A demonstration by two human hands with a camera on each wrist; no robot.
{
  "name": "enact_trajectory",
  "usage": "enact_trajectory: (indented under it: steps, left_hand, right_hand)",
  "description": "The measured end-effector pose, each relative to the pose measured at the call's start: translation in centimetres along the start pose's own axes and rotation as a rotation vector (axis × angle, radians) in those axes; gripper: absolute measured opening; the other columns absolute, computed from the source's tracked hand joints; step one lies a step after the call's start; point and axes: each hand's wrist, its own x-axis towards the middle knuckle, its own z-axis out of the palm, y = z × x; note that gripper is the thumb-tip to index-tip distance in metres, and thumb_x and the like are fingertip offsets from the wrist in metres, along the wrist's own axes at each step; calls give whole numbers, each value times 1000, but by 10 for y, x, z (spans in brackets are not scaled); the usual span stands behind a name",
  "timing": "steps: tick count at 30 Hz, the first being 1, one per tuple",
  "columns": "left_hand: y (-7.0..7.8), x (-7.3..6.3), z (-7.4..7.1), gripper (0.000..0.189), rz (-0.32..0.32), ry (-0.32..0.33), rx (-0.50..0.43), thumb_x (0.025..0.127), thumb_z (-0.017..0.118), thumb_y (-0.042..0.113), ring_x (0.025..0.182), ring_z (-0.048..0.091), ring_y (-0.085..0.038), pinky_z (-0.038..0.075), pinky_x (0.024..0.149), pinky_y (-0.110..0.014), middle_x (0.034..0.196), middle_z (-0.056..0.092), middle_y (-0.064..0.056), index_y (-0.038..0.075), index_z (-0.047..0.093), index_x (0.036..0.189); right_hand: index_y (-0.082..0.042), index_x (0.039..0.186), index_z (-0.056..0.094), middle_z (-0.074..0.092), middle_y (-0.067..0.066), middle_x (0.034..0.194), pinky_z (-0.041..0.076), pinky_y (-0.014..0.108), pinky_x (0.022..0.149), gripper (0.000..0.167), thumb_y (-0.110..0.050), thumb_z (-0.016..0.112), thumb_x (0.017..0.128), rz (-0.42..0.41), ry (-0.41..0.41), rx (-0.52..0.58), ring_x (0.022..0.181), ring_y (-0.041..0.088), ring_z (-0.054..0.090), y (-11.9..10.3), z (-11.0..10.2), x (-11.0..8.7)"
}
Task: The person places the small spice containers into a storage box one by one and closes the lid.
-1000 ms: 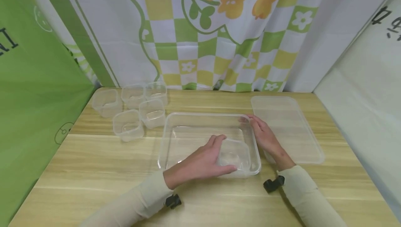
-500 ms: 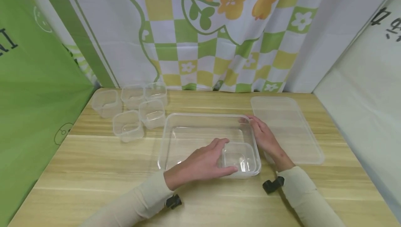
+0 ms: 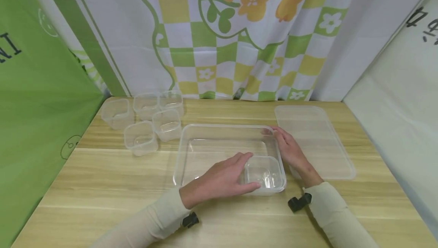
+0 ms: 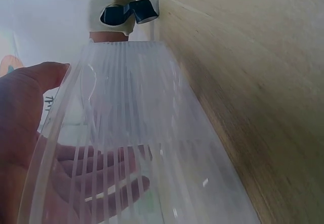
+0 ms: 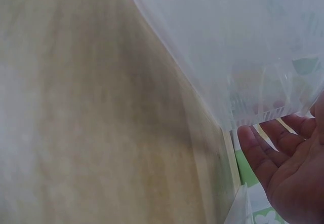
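Spreading loosely, the left hand is flanking the small cup, contact unclear, inside the near right corner of the large box. The right hand, fingers extended, is touching that box's far right corner outside, seemingly bracing it. A flat lid is lying right of the box; five cups are standing left on the desk, apparently leaving it room.

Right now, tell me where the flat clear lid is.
In the head view, the flat clear lid lies on the right side of the wooden table, right of the large clear box and beside the right hand.
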Motion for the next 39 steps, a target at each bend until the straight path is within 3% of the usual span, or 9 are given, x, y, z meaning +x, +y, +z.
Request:
enact_trajectory:
  steps: [12, 16, 22, 33, 39]
  left_hand:
    - [-2, -6, 0, 81, 47, 69, 100, 100, 55, 62, 121, 62, -27, 55, 95, -44, 143, 57, -13, 7, 37, 157]
    - [-2, -11, -3, 76, 60, 106, 59, 101, 55, 60, 124, 60, -26, 53, 99, -44, 144, 57, -10, 10, 40, 156]
    - [-6, -19, -18, 59, 101, 198, 13, 100, 64, 46, 127, 58, -20, 52, 101, -40, 141, 59, -3, 13, 52, 148]
    - [-33, -36, -51, 41, 196, 456, -10, 95, 72, 25, 119, 62, -20, 54, 96, -39, 129, 64, -2, 9, 64, 132]
    - [-56, -50, -65, 38, 215, 516, 1, 93, 76, 18, 117, 63, -21, 54, 97, -41, 125, 66, -2, 7, 66, 127]
  right_hand:
    - [-5, 146, 53, 61, 16, 140, 31, 57, 116, 53, -40, 28, 114, -24, 8, -37, 134, 36, 52, 2, 1, 1]
    - [-5, 146, 53, 61, 16, 140, 29, 58, 117, 53, -40, 28, 114, -19, 9, -47, 136, 36, 49, 3, 0, 1]
    - [-5, 146, 53, 61, 16, 140, 28, 58, 117, 53, -39, 28, 114, -6, 7, -50, 138, 35, 47, 2, 0, 2]
    - [-3, 146, 53, 62, 17, 139, 27, 57, 118, 53, -36, 26, 115, -31, 15, -84, 140, 37, 45, 1, 0, 2]
    - [-5, 146, 53, 62, 15, 140, 27, 56, 118, 54, -39, 26, 114, -23, 16, -80, 140, 35, 45, 1, 1, 1]
